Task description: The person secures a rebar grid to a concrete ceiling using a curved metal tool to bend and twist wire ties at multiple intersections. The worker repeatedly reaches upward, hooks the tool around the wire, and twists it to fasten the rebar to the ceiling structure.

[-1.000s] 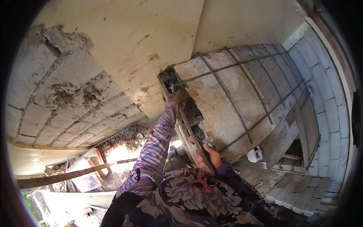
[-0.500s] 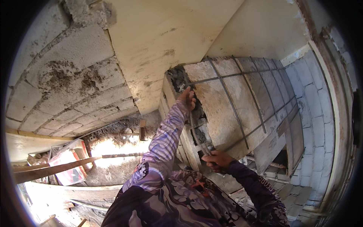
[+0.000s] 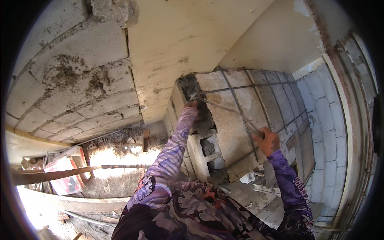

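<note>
My left hand [image 3: 191,105] is closed at the top of the hollow-block wall, close to the end of a steel bar in the rebar grid [image 3: 236,89]. A thin, blurred rod [image 3: 222,107] slants from there across the grid to my right hand [image 3: 267,141]. My right hand is closed around the rod's other end, above the flat panels [image 3: 229,122] under the grid. Thin wire-like strands show beside its fingers. Part of my left fingers is hidden, so their exact hold on the rod is hard to see. Open block cores [image 3: 209,147] lie below my left hand.
A bare block wall [image 3: 88,80] rises on the left, beside a stained cream board [image 3: 172,44]. A wooden pole [image 3: 60,175] and a red-and-white sack [image 3: 66,172] are at lower left. Another block wall [image 3: 320,104] stands at right. Below the panels is an opening with loose pieces.
My right hand has swung up and right, away from the block cores, turning the rod from along the wall edge to across the grid. My left hand has dropped slightly.
</note>
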A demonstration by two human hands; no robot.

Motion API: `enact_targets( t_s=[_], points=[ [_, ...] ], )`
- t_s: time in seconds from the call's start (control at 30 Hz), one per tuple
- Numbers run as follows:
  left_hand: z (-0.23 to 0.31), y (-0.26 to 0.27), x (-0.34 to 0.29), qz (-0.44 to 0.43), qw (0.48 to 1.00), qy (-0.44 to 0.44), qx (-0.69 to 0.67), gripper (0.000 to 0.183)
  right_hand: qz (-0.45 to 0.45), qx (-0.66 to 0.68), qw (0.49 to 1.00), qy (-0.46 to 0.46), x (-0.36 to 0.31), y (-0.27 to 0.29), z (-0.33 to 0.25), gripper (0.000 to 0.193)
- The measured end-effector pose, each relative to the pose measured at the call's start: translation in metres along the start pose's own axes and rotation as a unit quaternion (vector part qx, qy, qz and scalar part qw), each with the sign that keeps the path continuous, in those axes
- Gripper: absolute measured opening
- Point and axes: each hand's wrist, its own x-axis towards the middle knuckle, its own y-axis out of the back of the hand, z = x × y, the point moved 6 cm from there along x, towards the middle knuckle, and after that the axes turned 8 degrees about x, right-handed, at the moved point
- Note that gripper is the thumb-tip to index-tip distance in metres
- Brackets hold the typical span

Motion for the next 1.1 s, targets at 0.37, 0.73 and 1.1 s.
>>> enact_targets(
  t_s=[0.37,0.73,1.1],
  points=[
    [-0.001,-0.016,0.033,0.005,0.721,-0.081,0.688,0.031,-0.243,0.895,0.255,-0.275,-0.074,-0.079,-0.081,0.045],
    [-0.007,-0.029,-0.022,-0.142,0.964,0.124,-0.185,0.035,-0.168,0.164,0.97,0.069,-0.092,-0.144,-0.067,0.046],
    [0.02,-0.012,-0.008,-0.026,0.995,0.039,0.088,0.043,-0.419,0.531,0.733,-0.072,-0.094,-0.146,-0.094,0.062]
  ],
)
